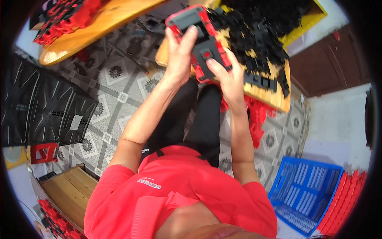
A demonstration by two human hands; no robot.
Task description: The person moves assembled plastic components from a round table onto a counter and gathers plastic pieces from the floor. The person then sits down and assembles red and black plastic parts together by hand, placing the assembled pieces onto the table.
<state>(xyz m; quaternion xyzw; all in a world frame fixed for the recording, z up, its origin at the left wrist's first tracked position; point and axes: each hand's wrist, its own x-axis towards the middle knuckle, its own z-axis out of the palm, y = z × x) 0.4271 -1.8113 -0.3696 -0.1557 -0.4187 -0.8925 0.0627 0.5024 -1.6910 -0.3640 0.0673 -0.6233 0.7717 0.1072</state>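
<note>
Both my hands hold up a red-and-black plastic case (204, 48), long and flat with a red rim and a round red spot on its dark panel. My left hand (181, 55) grips its left side near the far end, thumb lying on top. On the near right side, my right hand (230, 77) is closed around the edge, with its thumb pressed close to the red spot. The fingers underneath are hidden. Just right of the case, many black plastic parts (260, 42) lie heaped on a wooden table (282, 104).
A yellow crate (308, 26) stands behind the heap. Red plastic parts (258, 119) hang or lie below the table's near edge. Another wooden surface (75, 42) at far left carries red-and-black pieces (69, 20). A blue crate (306, 191), stacked black panels (43, 107) and a red stool (43, 153) stand around.
</note>
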